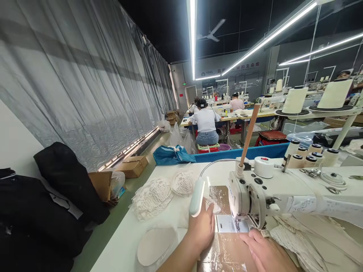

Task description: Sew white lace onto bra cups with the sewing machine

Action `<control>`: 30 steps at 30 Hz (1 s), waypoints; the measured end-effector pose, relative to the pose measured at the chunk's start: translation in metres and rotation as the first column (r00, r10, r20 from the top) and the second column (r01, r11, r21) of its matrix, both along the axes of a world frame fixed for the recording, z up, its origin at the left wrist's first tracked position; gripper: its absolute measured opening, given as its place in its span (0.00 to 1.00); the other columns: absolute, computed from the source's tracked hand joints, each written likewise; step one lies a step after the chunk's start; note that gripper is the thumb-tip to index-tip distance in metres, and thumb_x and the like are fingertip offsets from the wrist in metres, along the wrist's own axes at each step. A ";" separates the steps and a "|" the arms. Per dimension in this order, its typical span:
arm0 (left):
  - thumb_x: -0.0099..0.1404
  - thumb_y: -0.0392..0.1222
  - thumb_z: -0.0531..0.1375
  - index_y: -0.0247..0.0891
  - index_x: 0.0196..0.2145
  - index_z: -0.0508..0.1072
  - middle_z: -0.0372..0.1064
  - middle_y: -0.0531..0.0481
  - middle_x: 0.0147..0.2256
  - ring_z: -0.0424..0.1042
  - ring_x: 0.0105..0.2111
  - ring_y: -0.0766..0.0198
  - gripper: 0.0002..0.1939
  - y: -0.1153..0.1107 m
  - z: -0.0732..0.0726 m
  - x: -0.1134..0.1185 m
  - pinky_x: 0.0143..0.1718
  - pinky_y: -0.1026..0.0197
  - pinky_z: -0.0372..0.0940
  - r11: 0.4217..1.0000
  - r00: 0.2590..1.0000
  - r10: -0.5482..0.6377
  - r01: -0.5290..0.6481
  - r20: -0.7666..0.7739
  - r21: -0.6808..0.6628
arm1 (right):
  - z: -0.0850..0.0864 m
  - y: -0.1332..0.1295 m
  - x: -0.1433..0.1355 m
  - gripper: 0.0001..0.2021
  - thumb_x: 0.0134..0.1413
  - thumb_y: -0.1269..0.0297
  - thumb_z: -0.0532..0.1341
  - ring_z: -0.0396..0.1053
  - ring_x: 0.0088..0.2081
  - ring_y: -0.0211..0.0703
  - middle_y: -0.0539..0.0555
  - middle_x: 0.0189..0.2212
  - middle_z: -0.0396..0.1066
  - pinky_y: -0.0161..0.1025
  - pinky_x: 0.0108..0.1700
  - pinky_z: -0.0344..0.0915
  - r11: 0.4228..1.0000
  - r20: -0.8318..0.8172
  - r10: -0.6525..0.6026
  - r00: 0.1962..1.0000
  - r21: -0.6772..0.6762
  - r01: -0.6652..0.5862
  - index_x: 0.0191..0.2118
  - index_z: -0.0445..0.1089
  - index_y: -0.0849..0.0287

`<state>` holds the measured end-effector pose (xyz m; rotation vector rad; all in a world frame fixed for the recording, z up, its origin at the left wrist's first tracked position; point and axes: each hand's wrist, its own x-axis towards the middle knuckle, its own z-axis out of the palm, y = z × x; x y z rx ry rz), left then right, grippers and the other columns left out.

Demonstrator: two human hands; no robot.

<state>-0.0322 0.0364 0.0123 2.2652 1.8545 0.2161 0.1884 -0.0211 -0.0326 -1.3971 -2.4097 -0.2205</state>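
A white sewing machine [241, 192] stands at the right of the table, its metal plate [225, 223] under the needle area. My left hand [202, 224] is left of the plate, fingers closed on a piece of pale lace [212, 206], beneath a small lamp [197, 198]. At the front of the machine, my right hand [259, 245] rests with fingers stretched out on the tape-covered brown surface [229, 249]. Two lace cups [153, 198] lie at the back left, and a flat beige oval pad [157, 246] lies nearer.
Lace pieces [297, 238] lie right of the machine. Thread spools [309, 160] and large cones [295, 101] stand behind it. A blue cloth bundle [172, 155] is beyond the table. Boxes [132, 167] and a black garment [70, 185] are at left; a seated person [206, 121] is ahead.
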 end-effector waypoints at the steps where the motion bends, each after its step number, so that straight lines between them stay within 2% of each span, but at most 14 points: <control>1: 0.68 0.43 0.48 0.41 0.61 0.64 0.51 0.39 0.65 0.51 0.63 0.39 0.25 0.000 0.003 -0.003 0.62 0.40 0.47 1.000 1.000 -0.010 0.010 -0.008 -0.018 | 0.002 0.000 -0.001 0.21 0.49 0.78 0.49 0.74 0.30 0.45 0.55 0.33 0.76 0.37 0.28 0.69 1.000 -0.007 0.000 1.000 -0.029 0.000 0.42 0.73 0.54; 6: 0.65 0.51 0.53 0.44 0.64 0.59 0.55 0.42 0.63 0.55 0.62 0.43 0.31 -0.017 0.041 -0.037 0.59 0.44 0.54 0.987 0.995 -0.091 0.096 0.044 -0.128 | 0.008 -0.002 -0.004 0.22 0.53 0.78 0.46 0.74 0.30 0.45 0.57 0.33 0.74 0.38 0.29 0.68 0.992 -0.030 0.004 1.000 -0.123 -0.008 0.45 0.72 0.57; 9: 0.66 0.54 0.49 0.36 0.64 0.58 0.55 0.37 0.63 0.53 0.63 0.42 0.32 -0.035 0.056 -0.076 0.61 0.42 0.50 0.997 0.996 0.052 -0.056 -0.072 -0.046 | 0.010 -0.003 -0.004 0.22 0.54 0.78 0.46 0.74 0.32 0.44 0.56 0.34 0.74 0.38 0.31 0.68 0.992 -0.048 0.006 0.999 -0.125 -0.012 0.46 0.72 0.57; 11: 0.66 0.53 0.47 0.26 0.63 0.58 0.51 0.31 0.63 0.46 0.65 0.37 0.35 -0.047 0.050 -0.107 0.62 0.37 0.43 0.958 0.939 0.281 -0.288 -0.199 -0.002 | 0.011 -0.005 -0.004 0.21 0.54 0.78 0.46 0.73 0.32 0.44 0.55 0.34 0.74 0.38 0.32 0.68 0.992 -0.071 -0.008 0.997 -0.129 -0.001 0.45 0.72 0.56; 13: 0.63 0.55 0.49 0.22 0.60 0.61 0.54 0.27 0.61 0.48 0.63 0.33 0.36 -0.062 0.034 -0.137 0.60 0.34 0.44 0.894 0.873 0.441 -0.448 -0.208 0.013 | 0.011 -0.007 -0.003 0.20 0.56 0.76 0.46 0.73 0.32 0.44 0.54 0.33 0.73 0.38 0.32 0.67 0.988 -0.095 -0.023 0.995 -0.152 0.008 0.45 0.72 0.55; 15: 0.62 0.54 0.51 0.23 0.57 0.64 0.57 0.27 0.60 0.53 0.62 0.37 0.34 -0.080 0.016 -0.159 0.60 0.39 0.48 0.878 0.874 0.474 -0.478 -0.101 -0.013 | 0.009 -0.008 -0.001 0.21 0.59 0.74 0.44 0.72 0.32 0.45 0.55 0.32 0.71 0.40 0.32 0.67 0.983 -0.115 -0.023 0.993 -0.182 0.001 0.46 0.72 0.55; 17: 0.63 0.53 0.51 0.29 0.55 0.65 0.61 0.33 0.57 0.59 0.59 0.44 0.29 -0.100 0.005 -0.166 0.59 0.47 0.54 0.913 0.905 0.408 -0.407 0.122 -0.035 | 0.005 -0.008 0.001 0.22 0.62 0.71 0.42 0.71 0.32 0.47 0.56 0.32 0.71 0.44 0.33 0.67 0.978 -0.132 -0.015 0.991 -0.209 -0.013 0.44 0.72 0.55; 19: 0.64 0.54 0.52 0.35 0.49 0.67 0.68 0.40 0.49 0.68 0.49 0.51 0.23 -0.116 0.004 -0.156 0.50 0.54 0.62 0.950 0.859 0.312 -0.282 0.406 -0.135 | -0.001 -0.007 0.004 0.22 0.63 0.69 0.41 0.71 0.33 0.48 0.57 0.32 0.71 0.46 0.34 0.68 0.972 -0.147 -0.007 0.989 -0.234 -0.028 0.44 0.72 0.56; 21: 0.63 0.56 0.55 0.37 0.38 0.67 0.69 0.48 0.35 0.70 0.35 0.58 0.18 -0.123 0.010 -0.133 0.35 0.60 0.64 0.942 0.697 0.278 -0.064 0.661 -0.329 | -0.008 -0.005 0.008 0.21 0.64 0.66 0.42 0.72 0.34 0.49 0.57 0.34 0.72 0.46 0.35 0.68 0.968 -0.166 0.002 0.986 -0.247 -0.044 0.47 0.72 0.55; 22: 0.61 0.55 0.58 0.37 0.37 0.66 0.68 0.50 0.33 0.69 0.32 0.61 0.17 -0.122 0.014 -0.118 0.32 0.63 0.62 0.924 0.608 0.267 0.059 0.748 -0.377 | -0.011 -0.004 0.010 0.21 0.64 0.65 0.42 0.73 0.35 0.49 0.57 0.36 0.73 0.45 0.35 0.68 0.969 -0.183 0.004 0.983 -0.242 -0.049 0.48 0.71 0.54; 25: 0.56 0.47 0.64 0.38 0.48 0.66 0.67 0.49 0.40 0.68 0.37 0.61 0.23 -0.107 0.024 -0.070 0.36 0.64 0.61 0.844 0.457 0.198 0.371 0.867 -0.388 | -0.012 -0.005 0.017 0.18 0.65 0.62 0.45 0.73 0.43 0.48 0.55 0.43 0.75 0.42 0.37 0.68 0.980 -0.263 -0.011 0.965 -0.195 -0.042 0.49 0.71 0.52; 26: 0.55 0.44 0.64 0.38 0.50 0.66 0.67 0.48 0.43 0.68 0.39 0.60 0.26 -0.099 0.024 -0.054 0.36 0.64 0.61 0.824 0.469 0.161 0.420 0.868 -0.379 | -0.010 -0.006 0.019 0.17 0.66 0.60 0.47 0.73 0.42 0.47 0.53 0.42 0.75 0.40 0.37 0.68 0.982 -0.288 -0.004 0.958 -0.183 -0.051 0.47 0.71 0.52; 27: 0.53 0.40 0.63 0.38 0.50 0.67 0.67 0.48 0.45 0.67 0.41 0.59 0.25 -0.090 0.024 -0.040 0.38 0.64 0.61 0.824 0.523 0.104 0.431 0.846 -0.368 | -0.006 -0.008 0.020 0.16 0.66 0.60 0.47 0.73 0.40 0.44 0.52 0.38 0.75 0.39 0.36 0.67 0.982 -0.305 0.012 0.952 -0.177 -0.070 0.43 0.72 0.52; 30: 0.49 0.33 0.61 0.37 0.39 0.71 0.68 0.51 0.37 0.66 0.36 0.60 0.17 -0.063 0.015 -0.008 0.35 0.64 0.59 0.859 0.698 0.027 0.349 0.715 -0.373 | 0.007 -0.016 0.018 0.18 0.67 0.61 0.47 0.67 0.26 0.38 0.48 0.23 0.68 0.36 0.29 0.61 0.967 -0.302 0.129 0.945 -0.171 -0.187 0.29 0.69 0.54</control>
